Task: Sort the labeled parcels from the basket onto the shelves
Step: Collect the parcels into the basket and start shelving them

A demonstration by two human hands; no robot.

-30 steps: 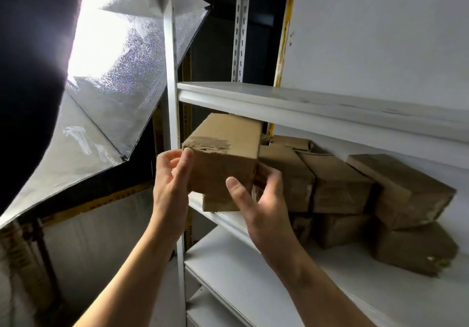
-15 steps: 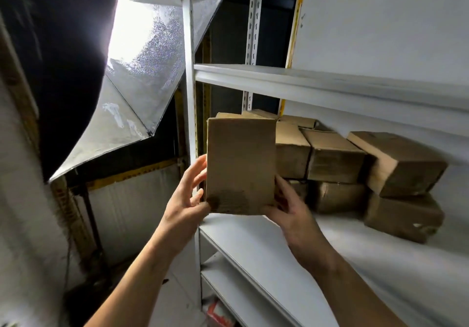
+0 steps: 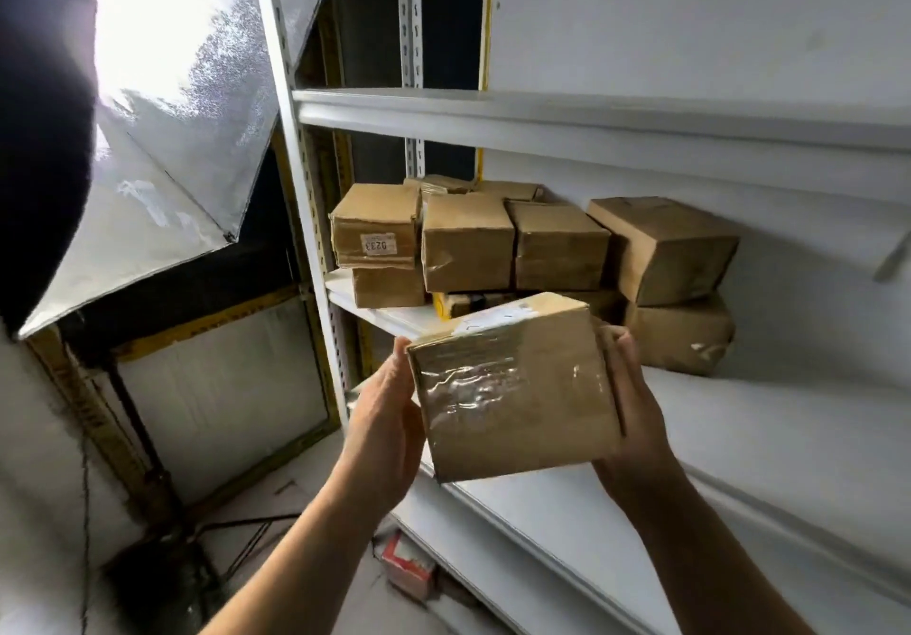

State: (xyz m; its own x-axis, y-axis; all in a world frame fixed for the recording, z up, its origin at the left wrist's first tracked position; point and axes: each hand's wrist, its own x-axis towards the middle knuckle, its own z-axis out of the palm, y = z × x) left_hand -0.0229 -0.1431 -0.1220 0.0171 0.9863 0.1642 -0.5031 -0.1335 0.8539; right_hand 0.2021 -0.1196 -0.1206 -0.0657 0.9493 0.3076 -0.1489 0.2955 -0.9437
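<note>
Fingers hidden behind; left hand (image 3: 382, 430) and right hand (image 3: 633, 405) clasping a brown cardboard parcel wrapped in glossy clear tape (image 3: 512, 388) by its two sides, tilted, held in front of the white metal shelf (image 3: 739, 437); white label on its top edge, unreadable; behind, stacked brown cardboard boxes (image 3: 542, 245) on that shelf; leftmost upper box (image 3: 374, 230) labelled "0233", upside down.

A bright studio softbox (image 3: 162, 107) with silvery lining glows at upper left. White metal shelving (image 3: 591, 114) stands against a pale wall (image 3: 690, 18). Dark cables (image 3: 246, 531) trail across the grey floor (image 3: 276, 486) below.
</note>
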